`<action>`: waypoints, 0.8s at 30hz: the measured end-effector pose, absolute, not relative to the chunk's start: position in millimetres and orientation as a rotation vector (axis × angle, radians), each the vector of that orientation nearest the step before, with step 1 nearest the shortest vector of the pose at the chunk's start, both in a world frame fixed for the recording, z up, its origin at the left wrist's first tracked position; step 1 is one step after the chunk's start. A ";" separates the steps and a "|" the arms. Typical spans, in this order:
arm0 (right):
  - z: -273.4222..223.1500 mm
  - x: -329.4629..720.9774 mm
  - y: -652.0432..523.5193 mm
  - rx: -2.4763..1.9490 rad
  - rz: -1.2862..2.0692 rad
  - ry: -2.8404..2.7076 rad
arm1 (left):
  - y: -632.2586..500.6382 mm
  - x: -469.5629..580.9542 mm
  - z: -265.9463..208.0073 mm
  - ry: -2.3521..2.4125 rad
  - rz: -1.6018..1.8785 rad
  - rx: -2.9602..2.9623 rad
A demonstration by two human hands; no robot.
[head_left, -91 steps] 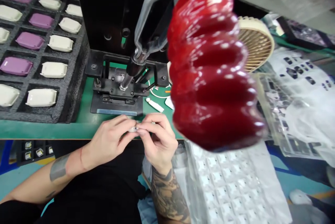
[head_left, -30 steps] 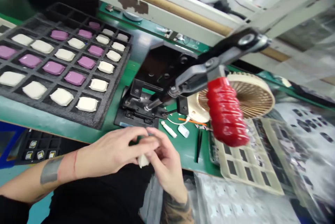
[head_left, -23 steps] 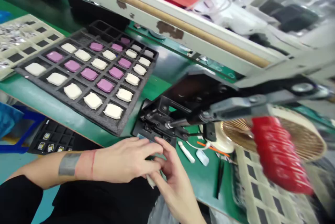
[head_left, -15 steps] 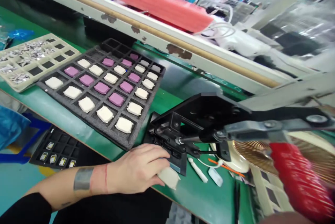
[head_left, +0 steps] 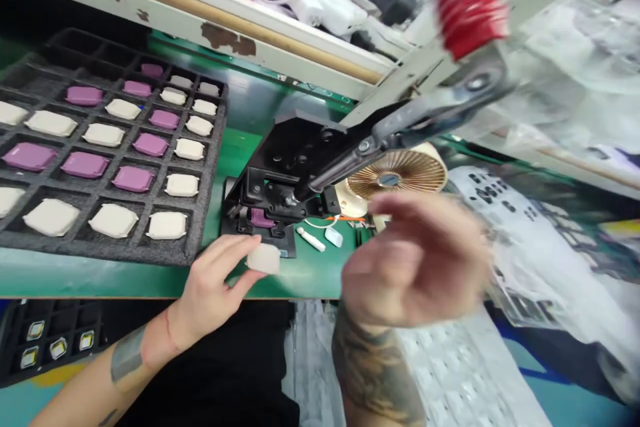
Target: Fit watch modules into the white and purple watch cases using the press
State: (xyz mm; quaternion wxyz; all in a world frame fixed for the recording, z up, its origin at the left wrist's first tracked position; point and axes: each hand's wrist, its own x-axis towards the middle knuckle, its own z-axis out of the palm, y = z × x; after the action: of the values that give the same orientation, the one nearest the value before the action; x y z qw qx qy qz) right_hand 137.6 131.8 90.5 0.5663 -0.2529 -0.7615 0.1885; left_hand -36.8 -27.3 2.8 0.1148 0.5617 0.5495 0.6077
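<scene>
My left hand (head_left: 220, 284) pinches a cream-white octagonal casing (head_left: 264, 258) between thumb and fingers, just in front of a black lever press (head_left: 285, 194). Inside the press sits a purple casing (head_left: 261, 217). The press's red ribbed handle (head_left: 471, 10) stands raised at the upper right. Below the handle and apart from it, my right hand (head_left: 415, 260) is blurred by motion, with fingers loosely curled, thumb and forefinger apart, and nothing visible between them. To the left, a black foam tray (head_left: 200, 214) holds white and purple casings in its compartments.
Behind the press stands a small fan (head_left: 395, 177) with a gold grille. A white tube-like piece (head_left: 311, 239) and a translucent cap (head_left: 333, 236) lie right of the press. A metal rail (head_left: 225, 27) crosses the back. Another dark tray (head_left: 55, 340) sits below the bench at left.
The red handle has swung up from the lower right. My right hand has come into view, away from the handle. The view has turned right; my left hand still holds the white casing.
</scene>
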 end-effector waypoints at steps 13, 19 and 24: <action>21.4 102.3 126.9 -0.582 0.543 -2.742 | -37.7 -28.4 26.3 2.031 1.585 1.977; 6.6 145.1 96.5 -0.646 0.672 -2.157 | -15.4 -33.8 27.0 2.480 1.044 2.172; -5.0 177.7 95.4 -0.831 0.628 -1.936 | 24.4 -20.4 32.0 2.663 0.408 2.039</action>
State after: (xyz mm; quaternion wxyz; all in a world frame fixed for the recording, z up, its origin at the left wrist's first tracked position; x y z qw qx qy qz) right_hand 177.7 95.4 -5.0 0.4544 -0.3367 -0.7845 0.2543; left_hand -20.4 24.4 32.0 -0.1183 0.5994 0.7825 0.1200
